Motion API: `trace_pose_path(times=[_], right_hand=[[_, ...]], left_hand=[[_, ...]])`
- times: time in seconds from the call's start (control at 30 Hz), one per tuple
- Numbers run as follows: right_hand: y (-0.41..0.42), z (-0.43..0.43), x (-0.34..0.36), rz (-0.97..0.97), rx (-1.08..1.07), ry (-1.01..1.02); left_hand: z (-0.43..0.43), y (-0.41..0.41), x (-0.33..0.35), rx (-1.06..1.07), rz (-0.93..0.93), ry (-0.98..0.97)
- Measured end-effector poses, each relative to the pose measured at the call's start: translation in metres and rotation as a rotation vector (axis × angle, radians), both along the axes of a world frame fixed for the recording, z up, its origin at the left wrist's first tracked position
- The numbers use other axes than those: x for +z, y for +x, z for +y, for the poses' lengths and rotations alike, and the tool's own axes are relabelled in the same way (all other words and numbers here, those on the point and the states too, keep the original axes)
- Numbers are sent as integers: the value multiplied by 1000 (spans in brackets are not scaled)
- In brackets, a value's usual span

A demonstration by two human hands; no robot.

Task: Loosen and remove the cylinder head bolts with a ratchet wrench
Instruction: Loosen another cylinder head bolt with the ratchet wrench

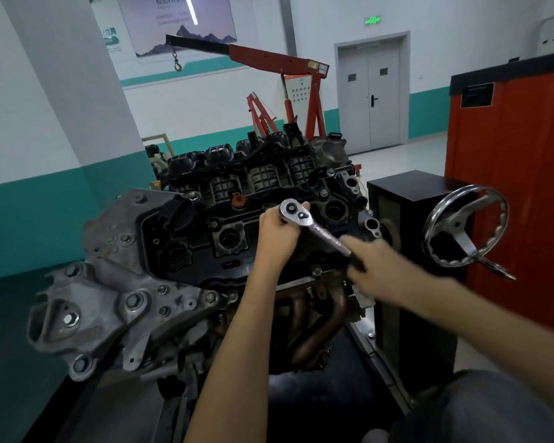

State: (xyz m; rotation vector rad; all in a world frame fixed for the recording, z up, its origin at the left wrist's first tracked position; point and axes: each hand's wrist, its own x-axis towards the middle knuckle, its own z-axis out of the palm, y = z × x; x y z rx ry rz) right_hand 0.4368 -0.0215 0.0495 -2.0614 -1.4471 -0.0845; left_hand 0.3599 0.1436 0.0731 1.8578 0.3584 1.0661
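Head view: the wrench point(314, 227) has its head over the middle of the black cover point(202, 270) on top of the engine point(109, 302); the bolt beneath is hidden. The left hand point(277, 238) has its fingers curled round the wrench head. The right hand point(378, 270), blurred, grips the handle end. A handwheel point(459, 223) sits right of the engine, and a red hoist point(269, 59) stands behind.

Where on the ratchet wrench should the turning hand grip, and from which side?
The dark handle end of the ratchet wrench, taken from the lower right, where the shaft points. It is farthest from the head, so it likely gives the most leverage. The blurred right hand is there; the left hand steadies the head.
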Motion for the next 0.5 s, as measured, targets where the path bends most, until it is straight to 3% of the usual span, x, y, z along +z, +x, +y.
trace_pose_path(times=[0.1,0.2,0.27,0.4,0.5], right_hand=[[42,0,52,-526,-69,-177],[38,9,60,-651,-108,-129],[20,5,31,-498,-155,-40],[-46,16,-31,116,-124,181],[-79,42,-47,276,-58,262]], left_hand=[[3,-2,2,-2,18,36],[4,-5,-3,4,-70,-80],[1,-4,-6,-4,-102,-103],[-11,3,-7,45,-126,-61],[-7,1,-5,64,-94,-100]])
